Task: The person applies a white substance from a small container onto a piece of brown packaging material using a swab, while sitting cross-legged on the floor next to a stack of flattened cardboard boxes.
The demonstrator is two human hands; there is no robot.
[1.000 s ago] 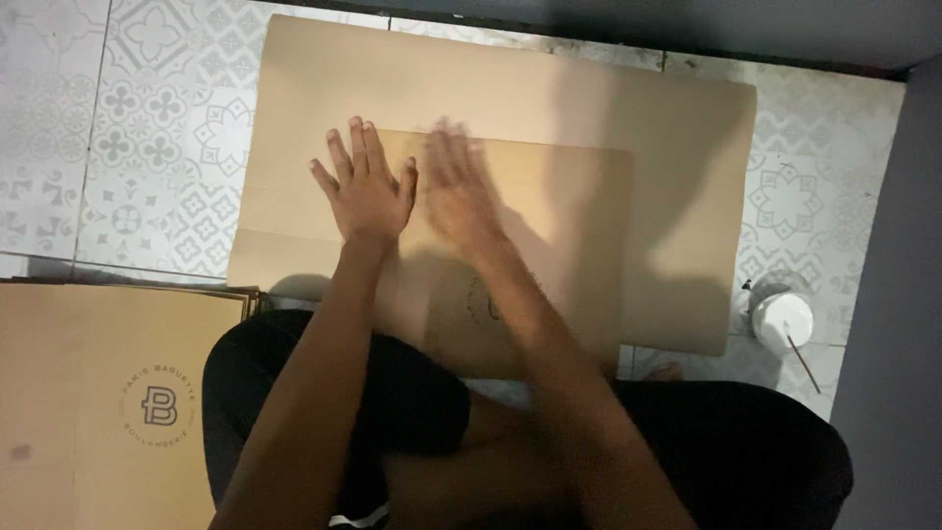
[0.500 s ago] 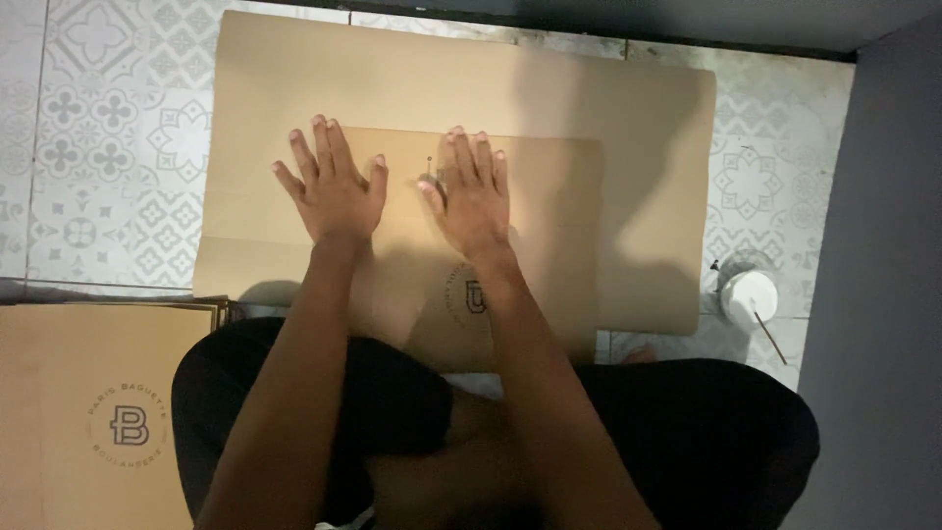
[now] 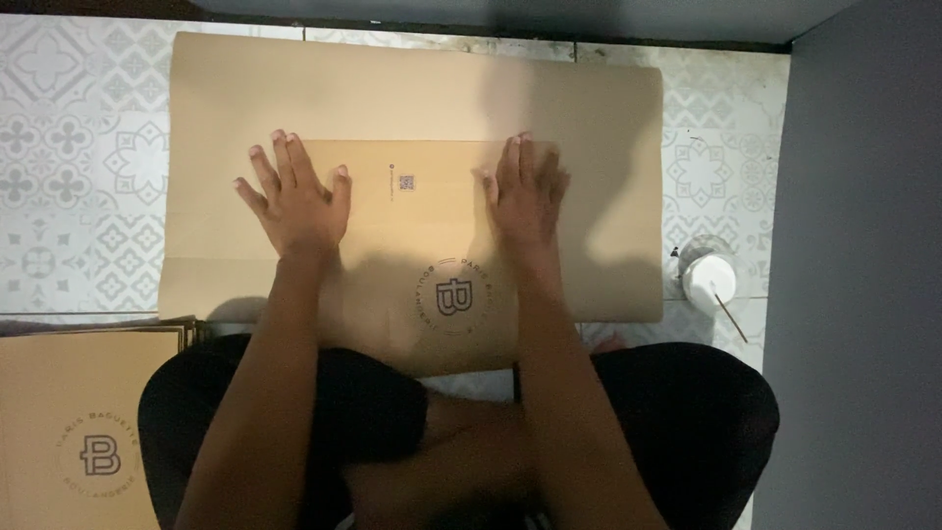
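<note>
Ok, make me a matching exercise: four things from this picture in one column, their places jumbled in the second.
Things:
1. left hand
2. right hand
3. small white round cup with a thin stick
4. stack of flat brown cardboard sheets

Places:
A. on the patterned tile floor, right of the large brown cardboard sheet
B. flat on the right part of the folded brown cardboard panel
C. lower left corner, beside the knee
D. flat on the panel's left part

Pairs: 1-D, 2-B, 3-A, 4-C
</note>
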